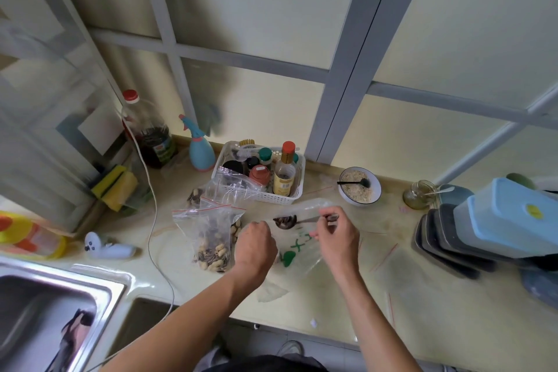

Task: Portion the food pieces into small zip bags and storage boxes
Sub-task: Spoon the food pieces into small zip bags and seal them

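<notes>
My right hand (336,237) pinches the handle of a metal spoon (287,220) whose bowl carries dark seeds, held level above a large clear plastic bag with green print (297,251). My left hand (255,246) is curled at that bag's left edge; what it grips is hidden under the knuckles. Left of it stands a red-striped zip bag (211,238) holding peanuts and sunflower seeds. More zip bags (232,187) lean behind it, one with nuts. Stacked storage boxes (495,220), dark trays under a blue-lidded one, sit at the right.
A white basket of condiment bottles (294,193) stands at the back. A bowl of grain with a black spoon (359,186) and a small glass jar (418,195) are to its right. The steel sink (57,305), a white cable (160,251) and sponges lie left.
</notes>
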### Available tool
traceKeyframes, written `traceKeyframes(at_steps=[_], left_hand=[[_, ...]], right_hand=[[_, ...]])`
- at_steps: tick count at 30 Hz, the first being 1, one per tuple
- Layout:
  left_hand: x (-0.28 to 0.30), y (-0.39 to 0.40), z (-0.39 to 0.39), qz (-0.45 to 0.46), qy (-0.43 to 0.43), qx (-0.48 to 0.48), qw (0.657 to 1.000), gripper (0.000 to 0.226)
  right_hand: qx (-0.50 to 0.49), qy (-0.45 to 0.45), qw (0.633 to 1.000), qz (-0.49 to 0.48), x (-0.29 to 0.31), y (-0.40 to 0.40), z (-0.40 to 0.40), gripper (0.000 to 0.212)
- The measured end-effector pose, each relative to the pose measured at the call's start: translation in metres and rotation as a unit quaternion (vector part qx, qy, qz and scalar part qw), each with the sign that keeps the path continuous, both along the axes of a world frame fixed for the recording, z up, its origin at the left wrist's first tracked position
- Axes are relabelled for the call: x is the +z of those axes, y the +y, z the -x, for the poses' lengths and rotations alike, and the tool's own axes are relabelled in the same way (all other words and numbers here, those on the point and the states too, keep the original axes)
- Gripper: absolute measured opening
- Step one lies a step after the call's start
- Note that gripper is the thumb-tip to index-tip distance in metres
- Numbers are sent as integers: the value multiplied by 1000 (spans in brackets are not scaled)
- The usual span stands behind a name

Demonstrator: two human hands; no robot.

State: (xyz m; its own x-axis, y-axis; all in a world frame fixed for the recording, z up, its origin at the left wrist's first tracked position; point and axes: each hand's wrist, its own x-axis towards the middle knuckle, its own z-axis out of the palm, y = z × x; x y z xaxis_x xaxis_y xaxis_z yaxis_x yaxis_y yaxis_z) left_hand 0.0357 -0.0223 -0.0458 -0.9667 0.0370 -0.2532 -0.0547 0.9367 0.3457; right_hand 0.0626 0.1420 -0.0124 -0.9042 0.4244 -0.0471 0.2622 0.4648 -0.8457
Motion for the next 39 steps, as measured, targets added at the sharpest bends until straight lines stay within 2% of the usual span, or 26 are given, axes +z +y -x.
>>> traceKeyframes(at_steps=[3,11,16,18,22,26,29,31,33,36,39], left_hand=[[-7,-2,5,-55,13,71,996,13],[-30,6,-9,-49,-66,30,996,21],[-36,20,-13,-92,-139,41,985,27],[-37,26,-13,-93,-140,25,985,26],[-43,34,-15,-54,-102,-38,993,28],[-54,44,-22,49,-59,-120,990,39],[-65,47,-30,137,-82,-197,967,43],[-70,44,-34,158,-115,-237,952,44],[-72,41,-36,144,-143,-246,948,44],[-72,37,-35,72,-179,-212,958,38],[-76,30,-31,-2,-179,-134,975,35]], right_hand=[[7,-1,1000,6,7,9,3,16],[-4,13,1000,-1,14,26,-14,15],[-54,17,997,53,23,42,-31,14],[-71,21,994,77,27,52,-40,15],[-85,18,992,89,31,72,-60,18],[-71,-8,994,84,34,81,-79,17],[-64,-20,995,74,34,83,-88,19],[-54,-34,996,64,32,83,-93,21],[-47,-47,996,67,29,83,-98,21],[-53,-56,993,88,24,82,-105,21],[-61,-55,991,104,21,81,-110,21]])
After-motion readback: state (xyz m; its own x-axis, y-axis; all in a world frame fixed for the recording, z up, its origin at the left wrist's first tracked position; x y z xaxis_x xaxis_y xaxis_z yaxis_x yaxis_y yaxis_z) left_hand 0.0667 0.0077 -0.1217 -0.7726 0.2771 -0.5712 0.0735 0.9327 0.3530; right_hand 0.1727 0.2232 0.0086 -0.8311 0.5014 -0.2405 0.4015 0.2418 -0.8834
